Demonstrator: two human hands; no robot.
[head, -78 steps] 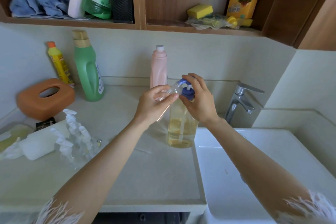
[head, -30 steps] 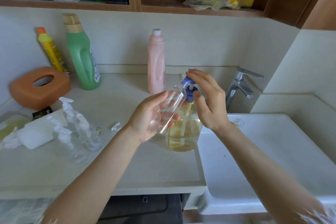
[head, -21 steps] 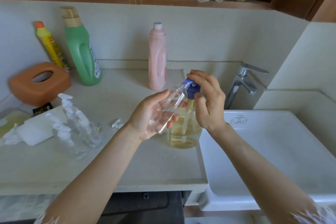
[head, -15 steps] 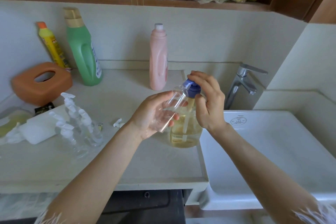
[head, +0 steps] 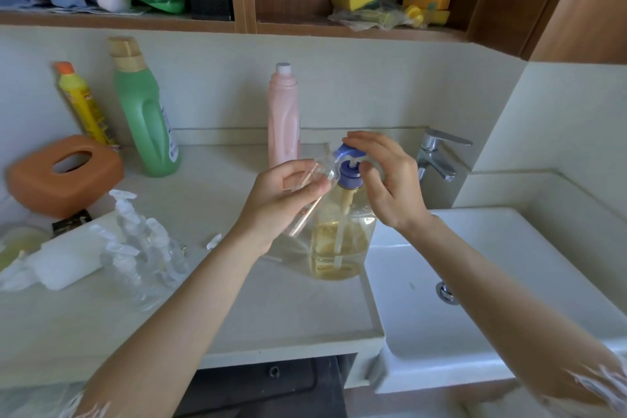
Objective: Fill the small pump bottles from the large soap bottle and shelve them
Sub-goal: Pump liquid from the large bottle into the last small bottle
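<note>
- Since half a second ago, my left hand (head: 283, 200) has lifted the small clear bottle (head: 310, 195) a little, so its mouth is now close under the blue spout, and the blue pump head (head: 349, 154) stands higher above its collar than before.
- My left hand has its grip closed around the small clear bottle: fingers curled over the upper part, thumb on the near side. The bottle is tilted, mouth up and to the right, bottom down toward me.
- My right hand (head: 386, 183) rests on the blue pump head; the fingers lie over its top and the thumb is near the collar (I cannot tell if the grip presses or only touches).
- The large soap bottle (head: 339, 241) stands upright on the tabletop (head: 237, 309), at its right edge, just beside the white sink (head: 475, 282). Yellow liquid fills about the lower half.
- More small pump bottles (head: 142, 248) with white heads are grouped on the left of the tabletop, well apart from my hands. Some stand, some seem to lie; they are clear and hard to separate.
- At the back wall I see a pink bottle (head: 283, 119), a green bottle (head: 146, 119) and a yellow bottle (head: 84, 105). An orange tissue box (head: 64, 173) sits at the left.
- The tap (head: 437, 156) is behind my right hand.
- The wooden shelf (head: 356, 30) above holds sponges and packets.
</note>
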